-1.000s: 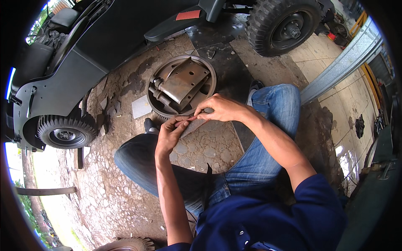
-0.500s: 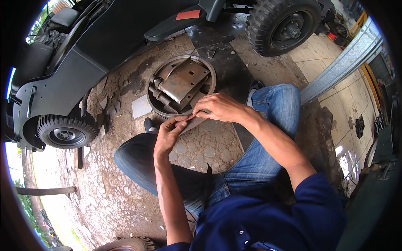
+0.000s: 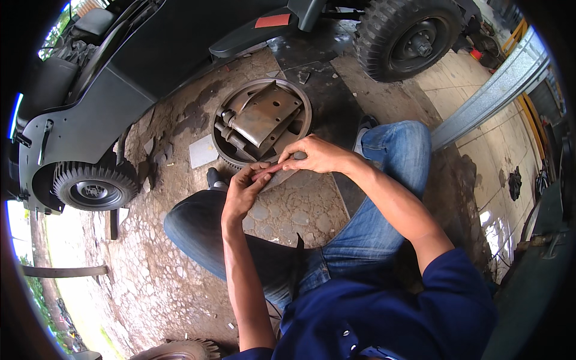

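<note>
Between my two hands is a thin reddish strip (image 3: 273, 170), too small to tell its kind. My left hand (image 3: 244, 187) pinches its left end with thumb and fingers. On the other end, my right hand (image 3: 307, 155) closes its fingers, and a small dark rounded end of something (image 3: 299, 155) shows by them. Just beyond the hands lies a round metal drum-like part (image 3: 308, 108) with a raised rim. Inside it rests a worn, rusty metal bracket (image 3: 264, 117) with holes and a hinge-like tube along one side. My hands are close to the drum's near rim.
A dark green vehicle (image 3: 129, 84) stands at far left, its wheel (image 3: 93, 186) on the ground. Another treaded wheel (image 3: 411, 39) is at the far right. A metal post (image 3: 492, 87) slants at right. A pale tile piece (image 3: 203, 152) lies beside the drum; a tire (image 3: 177, 351) sits at near left.
My fingers have shifted slightly, so more of the reddish strip and the dark rounded end show now. The drum and bracket stay in place.
</note>
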A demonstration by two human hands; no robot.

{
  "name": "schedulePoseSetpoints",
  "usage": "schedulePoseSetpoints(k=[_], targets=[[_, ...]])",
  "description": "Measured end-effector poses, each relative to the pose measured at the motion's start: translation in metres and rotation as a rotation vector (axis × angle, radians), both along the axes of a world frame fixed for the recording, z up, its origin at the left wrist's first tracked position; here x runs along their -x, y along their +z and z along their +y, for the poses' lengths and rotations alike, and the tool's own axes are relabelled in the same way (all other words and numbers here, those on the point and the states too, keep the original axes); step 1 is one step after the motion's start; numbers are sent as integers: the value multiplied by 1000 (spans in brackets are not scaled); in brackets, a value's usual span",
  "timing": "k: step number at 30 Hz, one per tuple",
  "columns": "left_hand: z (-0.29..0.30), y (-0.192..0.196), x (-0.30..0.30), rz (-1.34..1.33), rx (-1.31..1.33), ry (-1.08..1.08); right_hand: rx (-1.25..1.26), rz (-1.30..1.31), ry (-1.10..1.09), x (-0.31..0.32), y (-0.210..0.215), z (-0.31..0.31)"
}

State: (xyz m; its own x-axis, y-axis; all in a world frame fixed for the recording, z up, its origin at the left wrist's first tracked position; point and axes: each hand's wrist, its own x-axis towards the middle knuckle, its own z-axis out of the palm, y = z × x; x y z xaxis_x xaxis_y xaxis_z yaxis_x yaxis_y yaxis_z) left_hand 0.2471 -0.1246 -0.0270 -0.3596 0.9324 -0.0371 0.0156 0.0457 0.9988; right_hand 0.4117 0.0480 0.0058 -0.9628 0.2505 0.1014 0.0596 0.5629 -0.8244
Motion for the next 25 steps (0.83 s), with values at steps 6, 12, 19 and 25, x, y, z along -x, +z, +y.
schedulePoseSetpoints(k=[6, 12, 19, 25], targets=[[1, -3, 2, 143, 26, -6, -65, -37, -18, 2, 1, -1], [1, -4, 3, 259, 85, 11, -130, 20, -20, 2, -1, -1], [1, -3, -1, 52, 37, -6, -102, 23, -24, 3, -1, -1], [0, -12, 5, 125, 60, -14, 12, -56, -12, 1, 1, -2]])
